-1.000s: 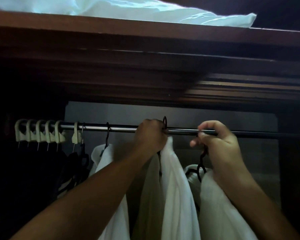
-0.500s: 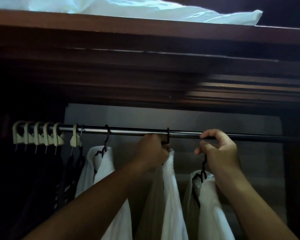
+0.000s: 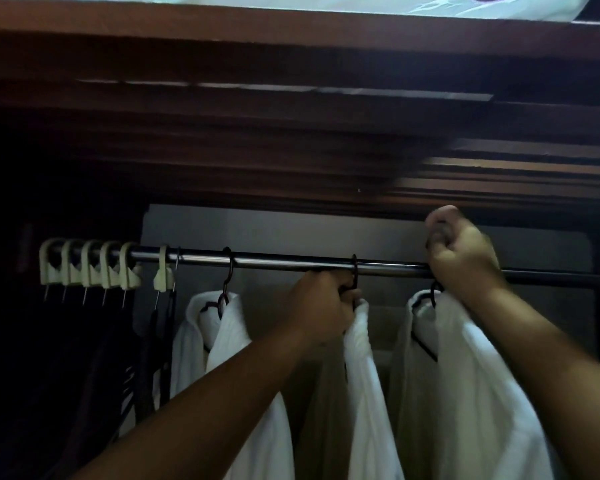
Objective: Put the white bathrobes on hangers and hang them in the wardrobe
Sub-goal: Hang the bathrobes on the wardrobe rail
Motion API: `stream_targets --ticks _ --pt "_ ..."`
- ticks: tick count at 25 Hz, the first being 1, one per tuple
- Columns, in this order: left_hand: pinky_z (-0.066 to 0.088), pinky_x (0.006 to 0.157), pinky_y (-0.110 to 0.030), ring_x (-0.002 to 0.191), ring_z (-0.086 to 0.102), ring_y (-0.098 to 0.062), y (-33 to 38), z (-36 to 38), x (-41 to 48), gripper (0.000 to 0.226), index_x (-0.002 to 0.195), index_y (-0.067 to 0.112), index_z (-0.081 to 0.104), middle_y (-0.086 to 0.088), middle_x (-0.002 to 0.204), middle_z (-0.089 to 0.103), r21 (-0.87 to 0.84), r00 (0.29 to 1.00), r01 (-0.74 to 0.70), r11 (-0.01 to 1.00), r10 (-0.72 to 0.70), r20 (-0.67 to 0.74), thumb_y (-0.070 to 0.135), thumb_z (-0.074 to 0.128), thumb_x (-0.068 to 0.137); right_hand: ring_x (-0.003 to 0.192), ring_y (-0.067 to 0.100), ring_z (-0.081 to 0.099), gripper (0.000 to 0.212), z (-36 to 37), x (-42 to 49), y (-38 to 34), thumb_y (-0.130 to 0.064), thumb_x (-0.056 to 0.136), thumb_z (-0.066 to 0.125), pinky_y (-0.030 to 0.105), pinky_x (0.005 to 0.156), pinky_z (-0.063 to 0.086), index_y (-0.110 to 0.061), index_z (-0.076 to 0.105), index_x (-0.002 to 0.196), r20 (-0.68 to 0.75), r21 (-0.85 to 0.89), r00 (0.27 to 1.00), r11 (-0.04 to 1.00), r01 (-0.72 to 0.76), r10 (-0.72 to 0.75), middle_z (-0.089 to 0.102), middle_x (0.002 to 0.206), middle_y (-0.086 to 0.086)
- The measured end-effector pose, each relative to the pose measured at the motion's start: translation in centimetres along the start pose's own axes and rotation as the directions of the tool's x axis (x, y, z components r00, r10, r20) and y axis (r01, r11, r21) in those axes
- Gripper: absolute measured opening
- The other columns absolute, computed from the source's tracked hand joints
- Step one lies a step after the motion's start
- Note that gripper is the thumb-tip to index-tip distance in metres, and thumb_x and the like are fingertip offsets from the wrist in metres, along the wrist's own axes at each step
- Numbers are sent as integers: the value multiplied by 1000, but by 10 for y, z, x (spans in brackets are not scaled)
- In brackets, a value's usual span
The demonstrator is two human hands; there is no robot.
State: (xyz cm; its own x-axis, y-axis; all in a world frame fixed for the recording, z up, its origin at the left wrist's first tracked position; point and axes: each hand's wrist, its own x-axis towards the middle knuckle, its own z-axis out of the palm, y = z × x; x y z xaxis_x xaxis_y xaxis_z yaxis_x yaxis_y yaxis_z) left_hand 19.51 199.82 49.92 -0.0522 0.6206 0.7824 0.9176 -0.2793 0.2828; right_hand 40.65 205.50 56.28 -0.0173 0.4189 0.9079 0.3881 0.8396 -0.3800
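Left hand (image 3: pixel 323 306) grips a black plastic hanger (image 3: pixel 354 270) hooked on the chrome rail (image 3: pixel 284 263)
Right hand (image 3: pixel 463 258) curls round a second black hanger (image 3: pixel 434 293) carrying a white terry bathrobe (image 3: pixel 465 375)

The rail (image 3: pixel 291 263) is smooth, shiny metal. Under the rail, the white bathrobes (image 3: pixel 465 358) are thick, soft cloth (a bit fluffy, like towels). Their black hangers (image 3: pixel 227 275) look hard and smooth. At the rail's left end, the pale clips (image 3: pixel 90 265) are dull plastic. Above the rail, the wardrobe (image 3: pixel 291 57) is dark, smooth wood.
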Motion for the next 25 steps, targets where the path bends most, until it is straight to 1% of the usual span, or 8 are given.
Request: stream_targets --ticks 4,7,10,15,17,20,23,25 --pt "54 79 -26 85 64 -4 0 2 -1 12 106 27 70 12 90 67 -30 999 -23 999 22 -29 26 62 97 70 29 55 25 14 -6 13 -4 92 48 38 69 46 -26 56 100 57 -168 988 974 149 -141 54 73 5" --pt "57 78 -30 82 65 -6 0 3 -3 10 102 28 70 11 88 68 -33 998 -41 999 39 -57 27 62 97 95 33 51 33 28 -10 19 -3 89 46 43 86 33 -25 60 109 105 -326 985 931 164 -137 47 71 -11" --pt "59 82 -32 85 66 -5 -3 4 -5 11 105 28 70 10 93 71 -40 996 -57 998 54 -71 28 61 99 97 31 46 37 32 -10 25 -16 82 38 45 83 30 -25 58 112 125 -499 968 829 252 -219 63 78 -3" --pt "56 90 -30 96 65 -4 -1 8 -6 15 114 28 67 11 104 71 -45 997 -45 998 42 -66 30 60 100 90 34 50 41 35 -18 32 -14 76 43 43 75 29 -14 56 115 118 -627 945 716 308 -304 65 82 6" --pt "56 90 -29 96 64 -4 -2 8 -7 17 115 28 67 13 105 69 -40 998 -38 998 36 -60 29 60 101 95 35 50 45 32 -17 29 -15 76 41 45 79 33 -13 57 117 169 -643 954 705 298 -249 67 91 8" --pt "58 87 -35 93 67 -11 -5 9 -6 18 115 29 67 7 103 71 -3 999 -18 1000 18 -52 33 57 101 117 36 48 53 23 -22 21 -16 82 46 50 95 40 -13 55 134 258 -671 961 696 255 -103 65 123 10" --pt "57 90 -40 100 68 -21 2 3 -4 21 119 27 66 -2 109 71 14 998 59 998 -60 20 32 56 100 134 32 36 70 17 -40 5 -15 84 64 48 105 43 -22 39 150 317 -699 945 692 179 76 48 147 3" --pt "56 91 -38 105 68 -30 13 -11 -12 26 119 24 66 -7 114 70 53 989 101 993 -106 102 33 58 96 136 31 35 75 11 -62 -5 -16 89 61 47 105 43 -28 26 154 350 -660 912 747 79 212 39 150 1"
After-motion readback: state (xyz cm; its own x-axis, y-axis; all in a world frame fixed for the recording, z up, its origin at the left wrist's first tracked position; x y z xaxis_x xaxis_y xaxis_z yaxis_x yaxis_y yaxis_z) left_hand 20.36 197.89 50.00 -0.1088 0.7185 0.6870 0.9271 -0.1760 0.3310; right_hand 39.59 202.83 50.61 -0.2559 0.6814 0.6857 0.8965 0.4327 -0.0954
